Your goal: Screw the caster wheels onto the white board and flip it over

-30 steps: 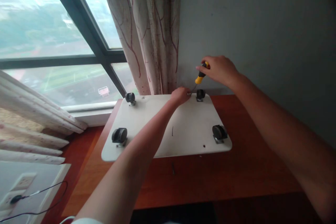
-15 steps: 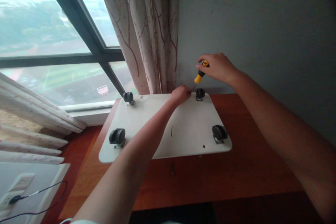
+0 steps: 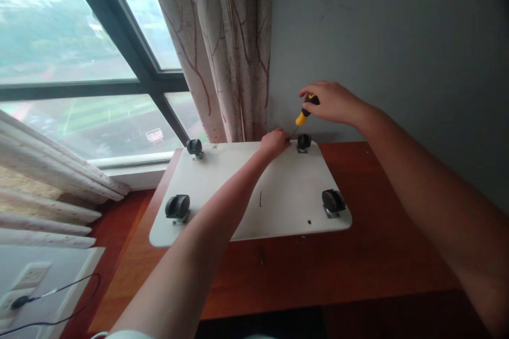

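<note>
A white board (image 3: 286, 190) with rounded corners lies on a reddish-brown table, and black casters stand at its corners. My right hand (image 3: 328, 101) grips a yellow and black screwdriver (image 3: 301, 118) above the back edge. Its shaft slants down to the fingertips of my left hand (image 3: 275, 141), beside the back right caster (image 3: 304, 142). Those left fingers are closed at the board's back edge; whatever they pinch is too small to make out. The front right caster (image 3: 333, 201) is near a dark hole in the board.
The table (image 3: 342, 265) extends in front of the board and to its right, with a small dark object (image 3: 261, 257) near the front. Behind are a grey wall (image 3: 382, 37) and a patterned curtain (image 3: 238, 53). A window and a socket with a cable are at left.
My right hand and the screwdriver handle have shifted and turned very slightly. My left hand stays at nearly the same spot by the back edge.
</note>
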`<state>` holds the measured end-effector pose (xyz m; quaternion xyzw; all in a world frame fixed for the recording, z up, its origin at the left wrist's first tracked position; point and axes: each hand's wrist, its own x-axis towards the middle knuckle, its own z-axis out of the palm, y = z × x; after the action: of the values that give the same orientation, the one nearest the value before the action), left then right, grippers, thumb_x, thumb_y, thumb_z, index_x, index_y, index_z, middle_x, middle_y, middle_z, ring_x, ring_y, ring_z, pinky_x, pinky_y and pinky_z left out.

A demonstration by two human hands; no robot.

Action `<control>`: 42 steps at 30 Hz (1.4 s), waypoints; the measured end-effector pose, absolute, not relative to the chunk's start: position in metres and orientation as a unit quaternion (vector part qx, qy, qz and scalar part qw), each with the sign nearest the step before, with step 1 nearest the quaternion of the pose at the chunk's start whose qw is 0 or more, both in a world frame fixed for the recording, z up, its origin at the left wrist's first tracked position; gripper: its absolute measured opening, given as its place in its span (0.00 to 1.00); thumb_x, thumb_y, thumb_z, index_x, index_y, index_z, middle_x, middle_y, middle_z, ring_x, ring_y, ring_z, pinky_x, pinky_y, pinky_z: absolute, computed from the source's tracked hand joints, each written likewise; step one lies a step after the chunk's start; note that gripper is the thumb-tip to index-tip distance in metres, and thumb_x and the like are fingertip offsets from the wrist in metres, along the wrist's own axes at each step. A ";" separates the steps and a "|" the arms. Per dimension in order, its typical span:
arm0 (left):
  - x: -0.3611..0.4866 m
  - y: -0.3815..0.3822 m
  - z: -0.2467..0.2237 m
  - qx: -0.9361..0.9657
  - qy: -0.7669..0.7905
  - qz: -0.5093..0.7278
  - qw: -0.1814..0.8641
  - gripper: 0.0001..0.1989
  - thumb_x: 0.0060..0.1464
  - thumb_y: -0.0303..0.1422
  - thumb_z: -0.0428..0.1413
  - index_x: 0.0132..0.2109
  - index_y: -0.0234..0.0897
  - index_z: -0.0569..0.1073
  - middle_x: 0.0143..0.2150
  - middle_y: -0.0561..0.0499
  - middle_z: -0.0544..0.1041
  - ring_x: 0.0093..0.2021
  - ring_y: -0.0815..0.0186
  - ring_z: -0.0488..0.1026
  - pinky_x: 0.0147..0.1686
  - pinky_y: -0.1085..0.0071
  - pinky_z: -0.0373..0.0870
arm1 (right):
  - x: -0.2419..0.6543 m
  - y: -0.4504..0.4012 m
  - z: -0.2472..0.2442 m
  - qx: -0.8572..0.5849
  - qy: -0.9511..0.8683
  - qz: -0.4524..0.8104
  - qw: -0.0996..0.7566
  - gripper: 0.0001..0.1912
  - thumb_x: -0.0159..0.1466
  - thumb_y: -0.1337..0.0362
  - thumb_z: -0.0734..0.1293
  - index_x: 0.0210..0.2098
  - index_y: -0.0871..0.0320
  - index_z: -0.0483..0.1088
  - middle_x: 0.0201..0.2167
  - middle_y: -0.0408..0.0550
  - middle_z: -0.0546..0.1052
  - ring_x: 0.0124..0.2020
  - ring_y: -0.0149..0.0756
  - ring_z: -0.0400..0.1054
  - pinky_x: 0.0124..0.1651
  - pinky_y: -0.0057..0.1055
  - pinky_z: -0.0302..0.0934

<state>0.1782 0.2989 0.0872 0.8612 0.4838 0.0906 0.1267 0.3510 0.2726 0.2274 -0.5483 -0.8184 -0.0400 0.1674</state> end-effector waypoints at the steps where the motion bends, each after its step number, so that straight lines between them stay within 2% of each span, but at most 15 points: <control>1: 0.179 0.298 0.088 0.860 0.486 0.088 0.124 0.17 0.64 0.39 0.57 0.55 0.35 0.72 0.55 0.44 0.74 0.51 0.58 0.75 0.50 0.55 0.75 | 0.352 0.271 0.229 -0.535 -0.829 -0.034 0.163 0.18 0.61 0.62 0.65 0.51 0.52 0.76 0.50 0.53 0.78 0.52 0.51 0.71 0.55 0.46 0.64; 6: 0.184 0.294 0.099 0.850 0.505 0.102 0.110 0.15 0.66 0.39 0.54 0.54 0.36 0.73 0.52 0.43 0.76 0.50 0.58 0.76 0.49 0.56 0.74 | 0.352 0.258 0.243 -0.508 -0.847 -0.026 0.152 0.20 0.61 0.64 0.65 0.53 0.50 0.74 0.52 0.50 0.77 0.54 0.50 0.69 0.59 0.46 0.61; 11: 0.182 0.283 0.123 0.834 0.521 0.150 0.100 0.13 0.66 0.37 0.50 0.51 0.38 0.75 0.46 0.40 0.80 0.47 0.54 0.78 0.45 0.60 0.72 | 0.344 0.237 0.271 -0.517 -0.832 -0.065 0.191 0.19 0.63 0.62 0.65 0.53 0.51 0.74 0.51 0.53 0.77 0.53 0.54 0.70 0.58 0.49 0.61; 16: 0.158 0.248 0.144 0.823 0.522 0.201 0.096 0.09 0.62 0.34 0.54 0.44 0.39 0.78 0.41 0.45 0.81 0.42 0.58 0.78 0.41 0.65 0.70 | 0.340 0.188 0.291 -0.525 -0.811 -0.079 0.246 0.17 0.64 0.57 0.67 0.51 0.51 0.75 0.48 0.52 0.79 0.47 0.52 0.72 0.54 0.47 0.64; 21: 0.101 0.172 0.152 0.813 0.517 0.249 0.102 0.06 0.60 0.29 0.55 0.40 0.39 0.77 0.37 0.50 0.81 0.37 0.65 0.77 0.39 0.70 0.69 | 0.348 0.118 0.284 -0.546 -0.770 -0.027 0.330 0.12 0.64 0.53 0.67 0.47 0.42 0.75 0.46 0.45 0.80 0.45 0.53 0.74 0.50 0.48 0.68; 24: 0.063 0.107 0.138 0.799 0.502 0.300 0.141 0.06 0.61 0.31 0.55 0.40 0.40 0.77 0.36 0.52 0.80 0.30 0.70 0.75 0.35 0.72 0.71 | 0.354 0.077 0.269 -0.579 -0.727 -0.012 0.368 0.11 0.63 0.51 0.66 0.45 0.36 0.74 0.45 0.43 0.80 0.46 0.57 0.74 0.48 0.54 0.69; 26: 0.044 0.063 0.117 0.802 0.467 0.324 0.184 0.08 0.63 0.33 0.53 0.42 0.44 0.78 0.37 0.52 0.81 0.31 0.70 0.76 0.33 0.73 0.72 | 0.356 0.054 0.257 -0.609 -0.702 0.000 0.370 0.10 0.62 0.49 0.67 0.44 0.29 0.73 0.43 0.41 0.80 0.45 0.60 0.75 0.48 0.58 0.68; 29: 0.028 0.008 0.073 0.838 0.434 0.287 0.166 0.12 0.65 0.29 0.50 0.43 0.47 0.79 0.38 0.51 0.81 0.37 0.67 0.78 0.35 0.72 0.74 | 0.355 0.026 0.236 -0.636 -0.674 0.037 0.375 0.12 0.61 0.48 0.67 0.43 0.18 0.71 0.43 0.38 0.80 0.46 0.63 0.74 0.48 0.63 0.67; 31: 0.023 -0.016 0.044 0.852 0.437 0.257 0.131 0.12 0.64 0.27 0.51 0.44 0.46 0.78 0.36 0.50 0.81 0.33 0.65 0.76 0.31 0.69 0.74 | 0.352 0.012 0.223 -0.643 -0.664 0.048 0.378 0.15 0.59 0.48 0.67 0.43 0.14 0.70 0.44 0.37 0.80 0.48 0.64 0.74 0.49 0.64 0.66; 36: 0.023 -0.033 -0.001 0.834 0.483 0.241 0.108 0.12 0.63 0.26 0.51 0.40 0.45 0.78 0.34 0.50 0.80 0.33 0.62 0.76 0.32 0.66 0.75 | 0.341 -0.011 0.198 -0.646 -0.655 0.076 0.384 0.17 0.60 0.51 0.68 0.45 0.16 0.71 0.45 0.37 0.80 0.49 0.61 0.74 0.52 0.64 0.65; 42: 0.030 -0.024 -0.010 0.829 0.502 0.224 0.099 0.13 0.61 0.26 0.52 0.40 0.48 0.79 0.35 0.50 0.80 0.34 0.61 0.78 0.32 0.66 0.77 | 0.337 -0.024 0.179 -0.658 -0.630 0.126 0.392 0.18 0.59 0.51 0.68 0.45 0.16 0.71 0.47 0.33 0.80 0.51 0.59 0.74 0.54 0.63 0.66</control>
<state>0.0303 -0.0240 -0.0100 0.8293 0.5023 0.2239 0.0986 0.3369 -0.0243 0.1793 -0.6583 -0.6303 0.1264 0.3917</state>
